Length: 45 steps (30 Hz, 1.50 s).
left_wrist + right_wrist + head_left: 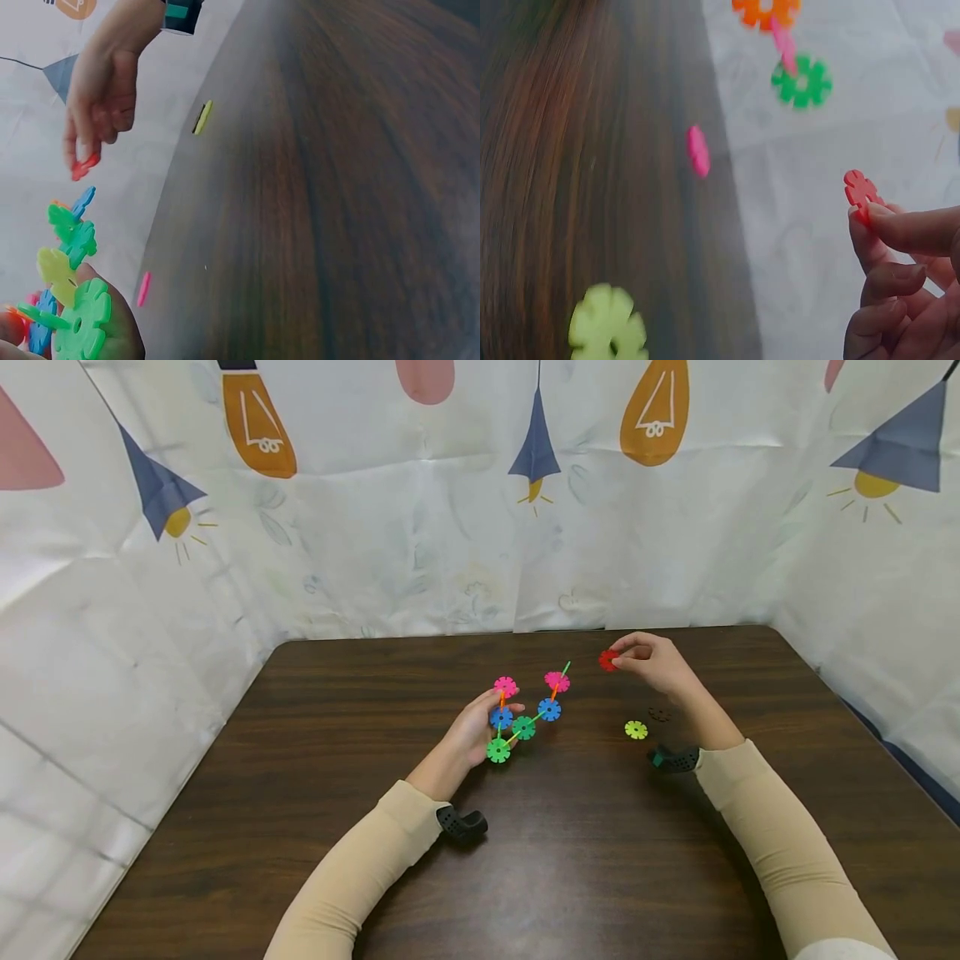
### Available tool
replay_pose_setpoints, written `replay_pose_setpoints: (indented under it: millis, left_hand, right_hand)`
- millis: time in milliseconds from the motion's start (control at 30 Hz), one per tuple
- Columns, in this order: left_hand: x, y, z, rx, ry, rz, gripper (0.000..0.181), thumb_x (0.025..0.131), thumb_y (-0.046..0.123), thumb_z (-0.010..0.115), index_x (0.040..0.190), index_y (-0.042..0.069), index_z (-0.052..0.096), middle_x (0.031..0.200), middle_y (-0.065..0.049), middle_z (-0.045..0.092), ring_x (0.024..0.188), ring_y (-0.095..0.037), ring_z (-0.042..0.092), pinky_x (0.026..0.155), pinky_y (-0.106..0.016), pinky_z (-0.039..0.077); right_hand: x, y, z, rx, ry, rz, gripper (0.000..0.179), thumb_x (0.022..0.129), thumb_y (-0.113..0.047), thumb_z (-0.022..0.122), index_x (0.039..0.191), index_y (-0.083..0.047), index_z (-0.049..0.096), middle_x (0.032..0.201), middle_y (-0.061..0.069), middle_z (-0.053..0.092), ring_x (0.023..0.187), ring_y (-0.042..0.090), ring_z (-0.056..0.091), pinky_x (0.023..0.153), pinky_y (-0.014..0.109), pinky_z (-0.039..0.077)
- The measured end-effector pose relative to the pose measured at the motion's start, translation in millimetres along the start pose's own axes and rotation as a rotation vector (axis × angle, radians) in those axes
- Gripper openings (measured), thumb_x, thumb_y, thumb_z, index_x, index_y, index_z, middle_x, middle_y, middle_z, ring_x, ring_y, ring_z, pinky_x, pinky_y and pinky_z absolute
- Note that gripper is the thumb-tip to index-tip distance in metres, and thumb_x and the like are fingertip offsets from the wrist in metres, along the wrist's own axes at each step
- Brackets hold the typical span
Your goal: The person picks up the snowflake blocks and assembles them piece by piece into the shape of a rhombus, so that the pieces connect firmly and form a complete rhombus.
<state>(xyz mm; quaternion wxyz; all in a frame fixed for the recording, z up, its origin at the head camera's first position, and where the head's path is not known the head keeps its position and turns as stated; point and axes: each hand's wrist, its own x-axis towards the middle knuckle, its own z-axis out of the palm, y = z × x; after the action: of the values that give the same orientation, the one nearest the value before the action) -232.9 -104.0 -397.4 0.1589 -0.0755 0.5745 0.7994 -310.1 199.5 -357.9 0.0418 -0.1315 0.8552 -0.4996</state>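
Fingers [922, 231] of the right hand [654, 664] pinch the red disc [607, 662] by its edge above the surface [577, 860], apart from the chain [528, 732] that the left hand [472, 727] grips; both appear light, stiff and smooth, suited to edge holds, the chain liable to part if pulled.

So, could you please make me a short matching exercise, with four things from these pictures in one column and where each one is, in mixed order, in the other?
Things:
1. Red disc
2. Yellow-green disc near the right wrist
3. Chain of linked discs
4. Cloth printed with lamps and bulbs

Places:
A. Lying on the table
B. Hanging beyond the table
C. Held in the left hand
D. Pinched between finger and thumb of the right hand

Right pairs: 1-D, 2-A, 3-C, 4-B
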Motion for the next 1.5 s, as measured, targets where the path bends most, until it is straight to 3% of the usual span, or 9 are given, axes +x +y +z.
replay_pose_setpoints:
  millis: [67, 233, 400, 600, 733, 833, 1067, 1333, 1500]
  left_hand:
    - [-0.5, 0.5, 1.1, 0.003, 0.000, 0.001, 0.041, 0.113, 0.025, 0.038, 0.147, 0.006, 0.052, 0.101, 0.000, 0.065, 0.095, -0.026, 0.050, 0.062, -0.033, 0.052]
    - [-1.7, 2.1, 3.4, 0.012, -0.006, 0.001, 0.043, 0.113, 0.026, 0.038, 0.149, 0.005, 0.050, 0.101, 0.000, 0.065, 0.106, -0.031, 0.048, 0.063, -0.034, 0.052]
    - [-2.2, 1.8, 3.7, 0.019, 0.005, -0.006, 0.042, 0.113, 0.025, 0.039, 0.147, 0.005, 0.052, 0.102, -0.001, 0.065, 0.106, -0.032, 0.048, 0.064, -0.034, 0.052]
    - [-4.5, 1.6, 3.9, 0.032, 0.013, -0.008, 0.038, 0.113, 0.024, 0.039, 0.142, 0.006, 0.055, 0.100, -0.001, 0.068, 0.106, -0.032, 0.049, 0.063, -0.034, 0.052]
    - [-5.9, 2.2, 4.1, 0.049, 0.000, 0.003, 0.039, 0.113, 0.024, 0.038, 0.143, 0.005, 0.053, 0.100, -0.002, 0.068, 0.106, -0.031, 0.049, 0.064, -0.035, 0.052]
    - [-6.4, 2.2, 4.1, 0.067, -0.013, 0.012, 0.041, 0.113, 0.024, 0.038, 0.145, 0.003, 0.052, 0.099, -0.001, 0.068, 0.108, -0.031, 0.049, 0.066, -0.036, 0.052]
    - [-6.8, 0.4, 4.0, 0.116, -0.022, 0.027, 0.043, 0.113, 0.024, 0.037, 0.145, -0.002, 0.051, 0.093, 0.003, 0.070, 0.132, -0.033, 0.043, 0.085, -0.040, 0.044]
    - [-8.3, -0.5, 4.1, 0.123, -0.023, 0.005, 0.043, 0.112, 0.024, 0.037, 0.145, 0.000, 0.052, 0.099, -0.001, 0.069, 0.134, -0.038, 0.039, 0.088, -0.043, 0.046]
    - [-8.7, -0.9, 4.0, 0.141, -0.032, 0.019, 0.044, 0.112, 0.024, 0.037, 0.144, -0.003, 0.051, 0.097, -0.001, 0.070, 0.143, -0.037, 0.032, 0.109, -0.056, 0.029]
  right_hand:
    - [-1.0, -8, 4, -0.002, 0.001, -0.019, 0.032, 0.103, -0.012, 0.065, 0.130, 0.003, 0.060, 0.112, 0.023, 0.069, 0.097, 0.022, 0.060, 0.085, 0.033, 0.047]
    - [-4.0, -25, 13, -0.006, -0.002, -0.080, 0.030, 0.102, -0.012, 0.066, 0.127, 0.003, 0.062, 0.110, 0.021, 0.070, 0.094, 0.018, 0.062, 0.082, 0.029, 0.049]
    - [-6.0, -36, 26, 0.017, -0.022, -0.117, 0.029, 0.102, -0.012, 0.066, 0.126, 0.003, 0.063, 0.112, 0.023, 0.069, 0.095, 0.016, 0.063, 0.083, 0.029, 0.049]
    - [-7.2, -44, 46, 0.079, -0.053, -0.150, 0.028, 0.100, -0.011, 0.068, 0.123, 0.004, 0.064, 0.110, 0.023, 0.070, 0.098, 0.027, 0.064, 0.085, 0.037, 0.051]
    - [-7.1, -48, 59, 0.088, -0.052, -0.164, 0.025, 0.099, -0.008, 0.070, 0.121, 0.002, 0.067, 0.105, 0.021, 0.071, 0.090, 0.037, 0.061, 0.074, 0.034, 0.052]
    - [-7.6, -51, 68, 0.043, -0.050, -0.176, 0.024, 0.098, -0.008, 0.070, 0.121, -0.001, 0.069, 0.102, 0.018, 0.072, 0.081, 0.036, 0.061, 0.067, 0.035, 0.051]
    - [-7.0, -53, 84, -0.054, -0.039, -0.208, 0.024, 0.098, -0.007, 0.070, 0.121, -0.003, 0.073, 0.105, 0.014, 0.074, 0.075, 0.029, 0.067, 0.066, 0.045, 0.057]
    - [-4.4, -53, 95, -0.111, -0.013, -0.237, 0.021, 0.095, -0.007, 0.074, 0.116, -0.003, 0.075, 0.103, 0.013, 0.075, 0.069, 0.026, 0.062, 0.056, 0.028, 0.045]
    - [-4.5, -52, 98, -0.125, -0.004, -0.257, 0.020, 0.094, -0.005, 0.075, 0.114, -0.003, 0.076, 0.103, 0.014, 0.076, 0.067, 0.026, 0.062, 0.055, 0.028, 0.045]
